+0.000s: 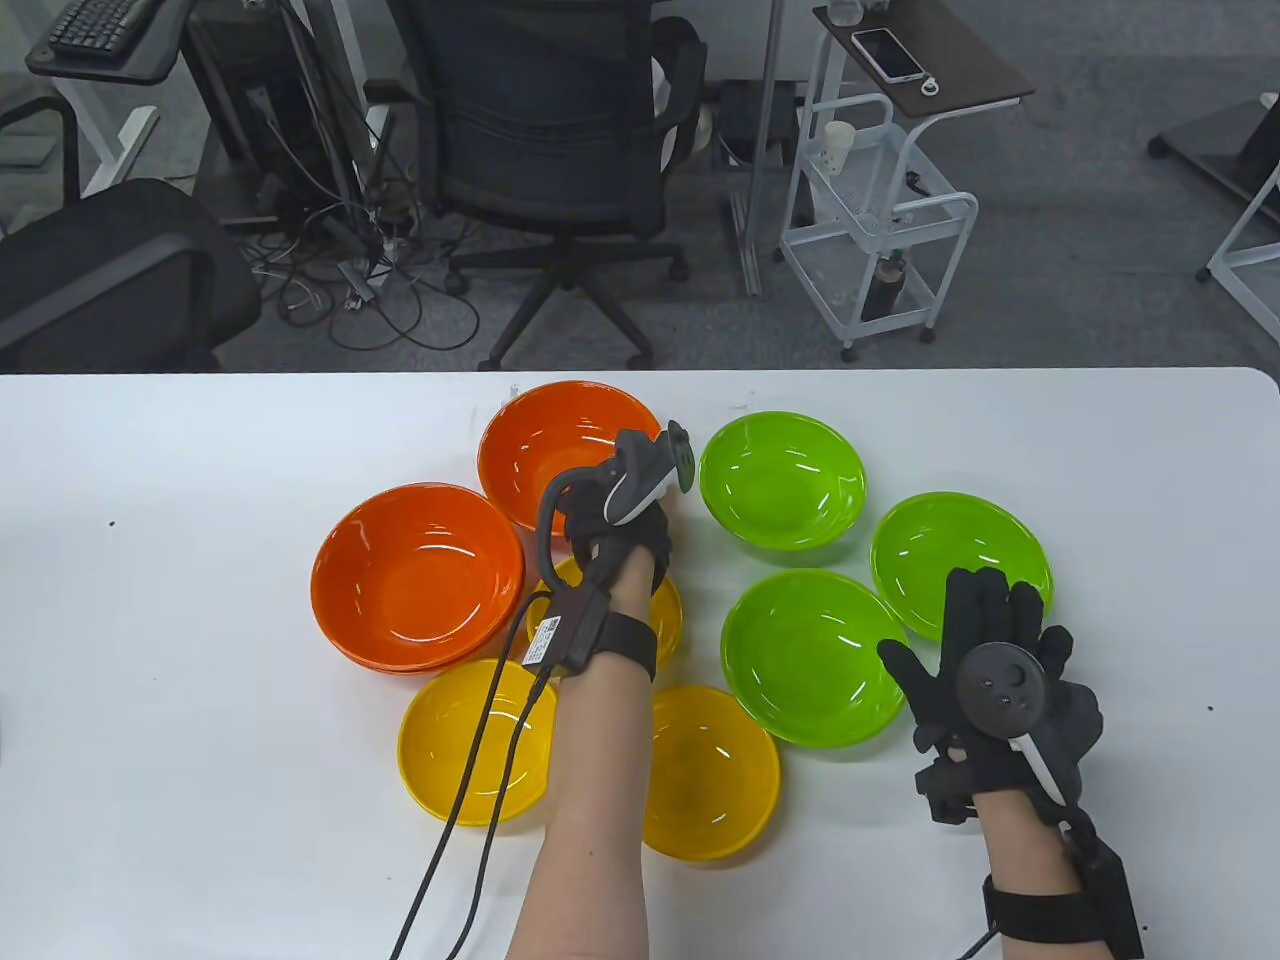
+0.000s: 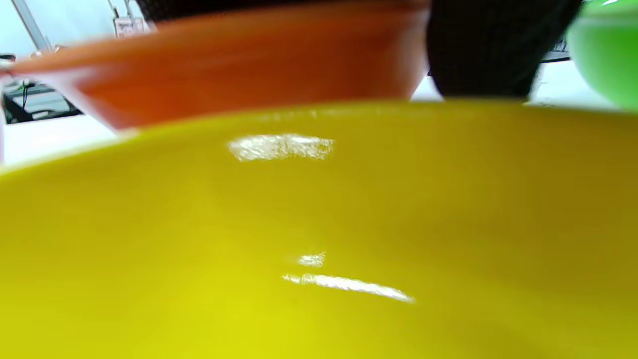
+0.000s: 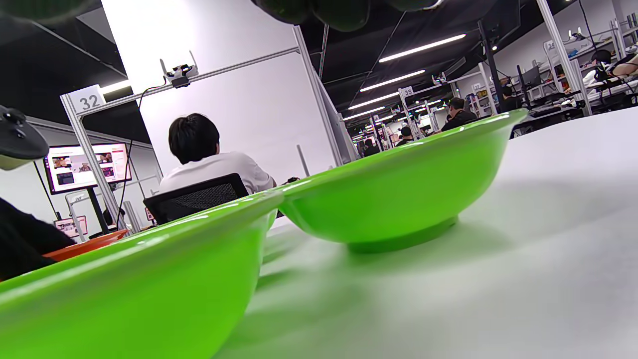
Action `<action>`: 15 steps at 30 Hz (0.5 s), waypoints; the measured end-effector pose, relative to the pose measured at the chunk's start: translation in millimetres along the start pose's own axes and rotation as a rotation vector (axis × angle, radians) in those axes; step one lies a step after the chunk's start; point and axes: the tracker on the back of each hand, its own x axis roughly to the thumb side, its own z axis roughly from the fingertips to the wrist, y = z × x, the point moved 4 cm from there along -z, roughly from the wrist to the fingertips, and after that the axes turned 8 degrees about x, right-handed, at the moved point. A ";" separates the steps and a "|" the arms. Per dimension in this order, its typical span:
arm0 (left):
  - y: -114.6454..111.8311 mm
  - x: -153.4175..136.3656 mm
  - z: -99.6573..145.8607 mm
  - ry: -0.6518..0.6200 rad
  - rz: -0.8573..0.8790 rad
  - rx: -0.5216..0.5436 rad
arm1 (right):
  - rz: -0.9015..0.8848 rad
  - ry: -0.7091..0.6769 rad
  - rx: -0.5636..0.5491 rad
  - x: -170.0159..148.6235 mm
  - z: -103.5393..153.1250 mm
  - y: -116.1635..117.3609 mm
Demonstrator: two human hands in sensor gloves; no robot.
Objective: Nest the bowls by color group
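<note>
Three green bowls stand apart on the right: a back one [image 1: 782, 480], a right one [image 1: 960, 565] [image 3: 398, 199] and a near one [image 1: 810, 655] [image 3: 124, 294]. A single orange bowl [image 1: 560, 450] [image 2: 239, 65] stands at the back, and an orange stack [image 1: 415, 575] sits to its left. Two yellow bowls [image 1: 475, 740] [image 1: 705, 770] are near, and a third [image 1: 665, 610] [image 2: 319, 224] lies under my left forearm. My left hand [image 1: 605, 525] grips the single orange bowl's near rim, with a gloved finger [image 2: 478, 50] against its wall. My right hand [image 1: 965, 625] is open and flat between the near and right green bowls.
The white table [image 1: 150, 600] has bare surface on the left and at the far right [image 1: 1180, 520]. Beyond its back edge stand an office chair [image 1: 560, 130] and a white wire cart [image 1: 880, 210]. My left glove's cables [image 1: 470, 800] trail over the near-left yellow bowl.
</note>
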 end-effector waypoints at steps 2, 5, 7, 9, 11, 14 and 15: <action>-3.3 -0.2 -2.3 0.008 0.014 -0.020 | 0.005 0.001 0.001 -0.8 0.1 0.2; -1.6 0.7 -3.1 0.014 -0.001 -0.002 | -0.001 0.002 0.002 -0.3 -0.1 0.0; 1.0 2.4 -1.8 0.004 -0.013 0.018 | 0.003 0.001 0.000 0.2 0.0 0.1; 7.3 2.5 0.6 0.010 -0.025 0.080 | 0.006 -0.001 0.000 0.3 0.1 0.4; 13.4 2.9 4.8 -0.015 -0.029 0.108 | 0.010 -0.003 0.000 0.6 0.3 0.7; 29.2 3.0 14.8 -0.044 0.021 0.169 | 0.017 -0.006 0.002 1.4 0.7 2.2; 37.6 2.6 19.1 -0.054 0.015 0.193 | 0.025 -0.006 0.001 1.5 1.1 2.5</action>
